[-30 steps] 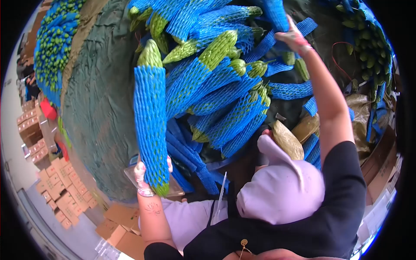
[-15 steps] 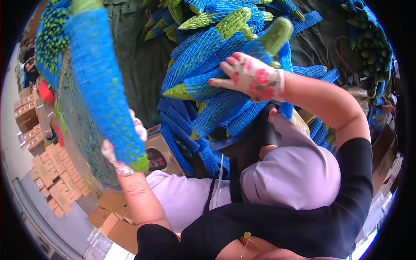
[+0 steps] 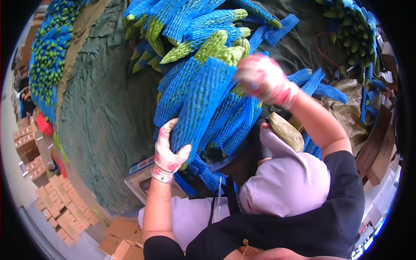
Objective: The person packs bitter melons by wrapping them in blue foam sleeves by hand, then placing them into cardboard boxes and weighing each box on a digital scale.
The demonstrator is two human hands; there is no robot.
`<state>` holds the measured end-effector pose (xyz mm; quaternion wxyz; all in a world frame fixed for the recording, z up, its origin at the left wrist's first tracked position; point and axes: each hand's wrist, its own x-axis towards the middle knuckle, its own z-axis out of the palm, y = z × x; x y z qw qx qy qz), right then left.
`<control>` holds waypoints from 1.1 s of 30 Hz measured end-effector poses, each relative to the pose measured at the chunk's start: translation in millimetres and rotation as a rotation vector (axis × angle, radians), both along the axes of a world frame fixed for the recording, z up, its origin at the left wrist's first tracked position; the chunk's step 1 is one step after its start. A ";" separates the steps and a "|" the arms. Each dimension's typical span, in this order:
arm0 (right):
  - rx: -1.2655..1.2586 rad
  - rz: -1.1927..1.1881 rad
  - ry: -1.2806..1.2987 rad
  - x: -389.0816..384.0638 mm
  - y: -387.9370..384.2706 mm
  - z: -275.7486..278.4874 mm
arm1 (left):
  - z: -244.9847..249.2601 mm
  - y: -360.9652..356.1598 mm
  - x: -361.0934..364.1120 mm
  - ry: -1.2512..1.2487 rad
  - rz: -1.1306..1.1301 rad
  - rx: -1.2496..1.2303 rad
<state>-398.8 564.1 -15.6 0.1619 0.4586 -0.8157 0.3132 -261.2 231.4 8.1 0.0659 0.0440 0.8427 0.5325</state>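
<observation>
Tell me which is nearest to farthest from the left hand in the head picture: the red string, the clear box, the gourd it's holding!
1. Gourd: in the left hand.
2. Clear box: below and left, by the wrist.
3. Red string: far off, upper right.

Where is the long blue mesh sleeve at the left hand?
In the head view, the long blue mesh sleeve is just left of centre, its lower end in the left hand, its upper end near the right hand, over blue-netted green gourds.

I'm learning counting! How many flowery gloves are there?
2: one on the left hand, holding a netted vegetable; one on the blurred right hand, near its far end. More may be hidden.
</observation>
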 end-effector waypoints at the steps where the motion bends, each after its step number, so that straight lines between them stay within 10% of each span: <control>1: -0.058 -0.180 0.004 -11.6 21.3 2.5 | -7.0 1.8 -7.2 0.149 -0.089 -0.219; 7: 0.009 -0.853 -0.422 -100.6 116.3 -91.2 | -32.6 19.9 -27.4 0.173 -0.095 -0.667; 17: 0.749 -1.015 -0.725 -190.6 130.9 -151.9 | -23.7 53.4 -32.3 0.098 0.062 -0.735; 19: 0.638 -0.941 -0.659 -182.0 140.4 -153.3 | -19.9 52.4 -37.1 0.097 0.075 -0.759; 23: -0.612 -0.705 -1.147 -119.9 154.8 -138.8 | -9.6 51.9 -49.1 0.090 0.086 -0.690; 27: -0.773 -0.786 -1.229 -11.9 139.7 -58.9 | 1.9 70.2 -65.2 0.225 0.109 -0.496; 31: -0.827 -0.800 -1.029 59.6 86.4 -4.2 | 10.6 120.2 -89.7 -0.106 -0.040 0.811; 33: -0.544 -0.886 -0.693 66.3 62.9 6.1 | 37.0 167.2 -118.2 -0.228 -0.007 0.785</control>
